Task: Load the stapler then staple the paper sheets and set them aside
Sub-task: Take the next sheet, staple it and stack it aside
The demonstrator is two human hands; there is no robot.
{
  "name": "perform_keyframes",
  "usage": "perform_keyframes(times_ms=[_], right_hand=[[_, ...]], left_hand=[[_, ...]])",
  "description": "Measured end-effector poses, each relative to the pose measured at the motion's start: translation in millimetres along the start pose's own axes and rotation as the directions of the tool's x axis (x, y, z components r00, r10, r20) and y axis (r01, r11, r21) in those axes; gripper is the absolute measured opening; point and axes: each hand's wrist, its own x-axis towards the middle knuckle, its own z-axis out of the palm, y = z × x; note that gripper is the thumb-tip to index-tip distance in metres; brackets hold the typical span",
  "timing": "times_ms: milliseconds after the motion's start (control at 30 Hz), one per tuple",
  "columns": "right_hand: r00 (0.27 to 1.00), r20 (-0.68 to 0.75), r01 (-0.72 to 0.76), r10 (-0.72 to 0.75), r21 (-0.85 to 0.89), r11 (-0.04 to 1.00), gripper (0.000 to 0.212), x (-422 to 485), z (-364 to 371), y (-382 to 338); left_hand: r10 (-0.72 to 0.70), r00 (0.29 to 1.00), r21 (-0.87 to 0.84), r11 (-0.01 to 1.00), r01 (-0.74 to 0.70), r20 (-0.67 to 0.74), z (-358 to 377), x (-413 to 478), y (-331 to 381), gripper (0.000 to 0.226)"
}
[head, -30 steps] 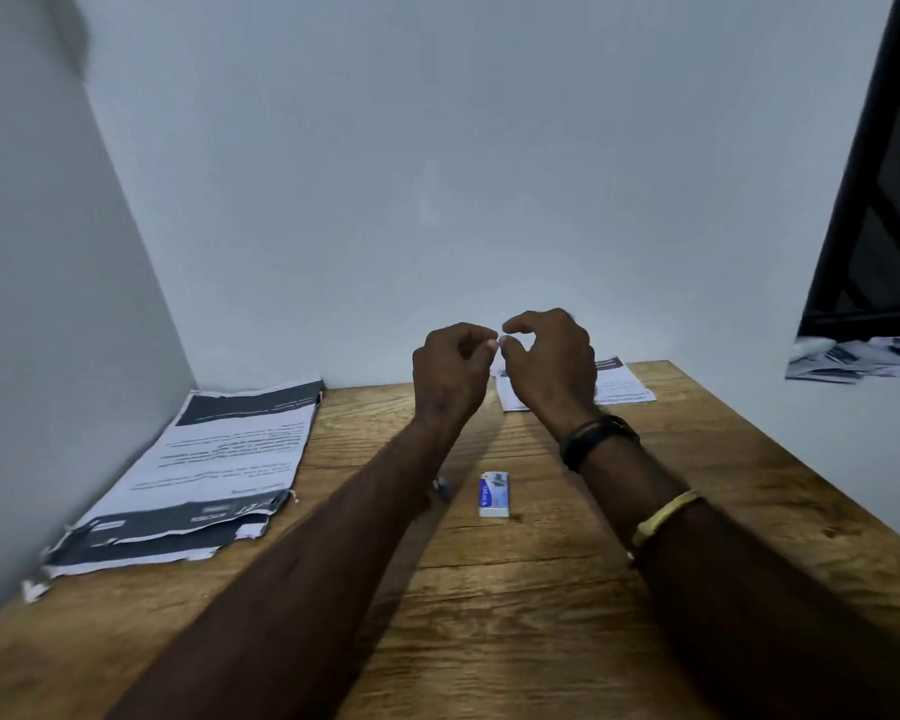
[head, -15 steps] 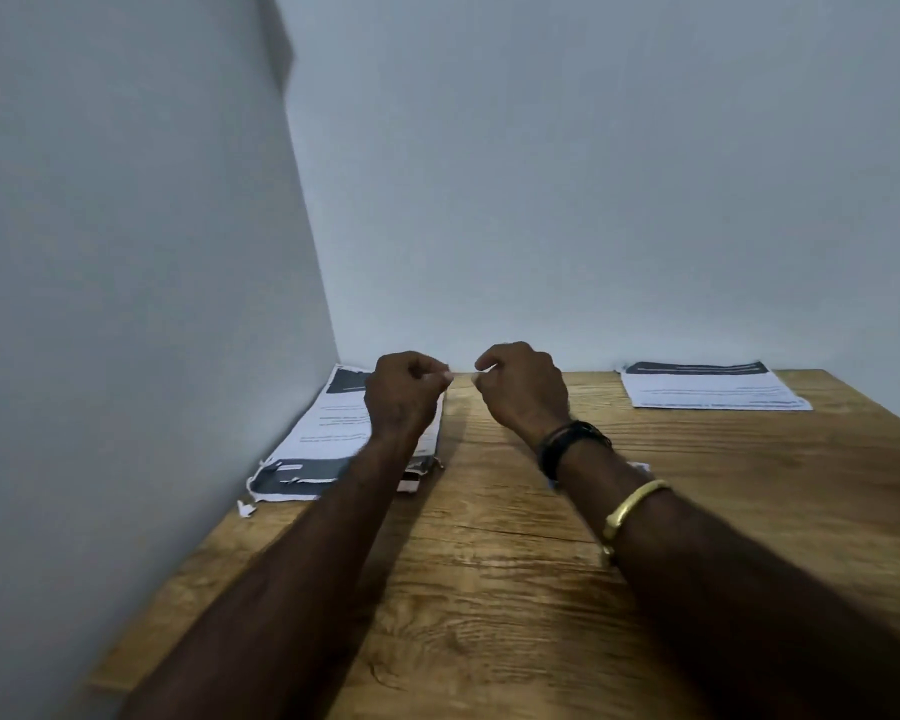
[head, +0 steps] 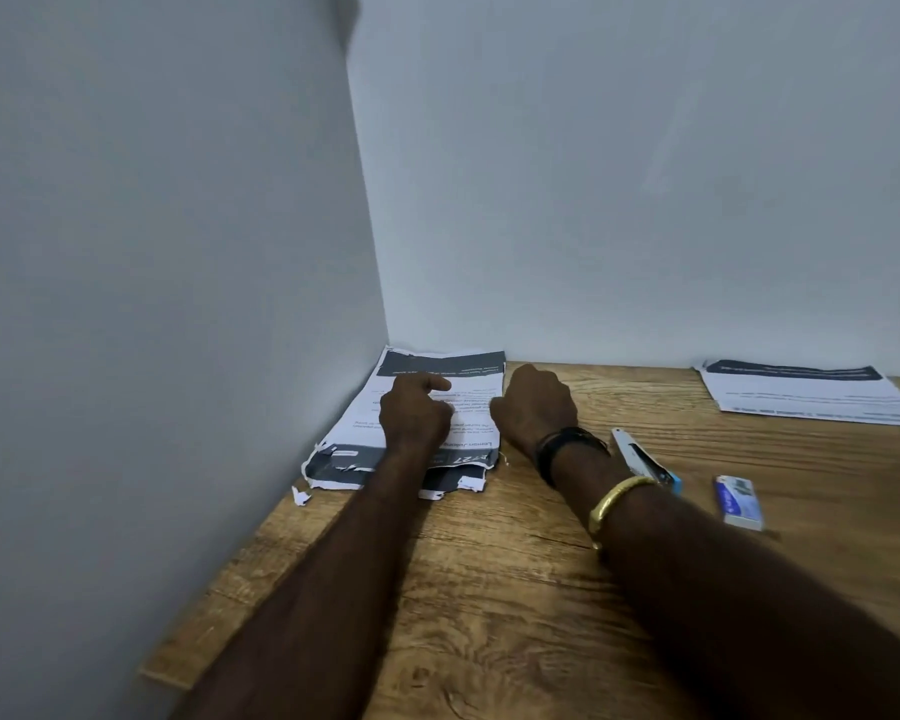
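Note:
A stack of printed paper sheets [head: 427, 368] with torn near edges lies in the left corner against the walls. My left hand [head: 414, 415] rests on top of it, fingers curled and index finger stretched out. My right hand [head: 536, 407] sits at the stack's right edge, knuckles up, with its fingertips hidden; whether either hand holds anything cannot be seen. A stapler [head: 642, 459], opened out flat with a blue end, lies on the wooden table [head: 489, 615] just right of my right wrist. Further right is a small blue-and-white staple box [head: 739, 501].
A second stack of printed sheets [head: 811, 394] lies at the far right against the back wall. Grey walls close the table on the left and at the back. A small paper scrap [head: 300, 495] lies by the left wall.
The view has swung left and down. Both hands, earlier raised and pinched together on something small, have dropped onto the left paper stack and moved apart. Stapler and staple box are in view again.

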Motion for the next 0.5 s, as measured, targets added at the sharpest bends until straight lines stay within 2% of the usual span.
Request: perform_keyframes(times_ms=[133,333,500], right_hand=[[0.998,0.027,-0.049,0.049,0.016,0.999,0.027,11,7,-3],[0.988,0.069,-0.148,0.135,0.234,0.961,0.028,19,9,-6],[0.988,0.041,-0.153,0.148,0.385,0.910,0.020,22,7,-4]], left_hand=[[-0.012,1.000,0.013,1.000,0.012,-0.017,0,3,-2,0.034],[-0.013,0.999,-0.010,1.000,0.012,-0.036,1,3,-2,0.036],[-0.006,0.998,-0.051,0.999,0.002,-0.065,-2,2,-1,0.039]])
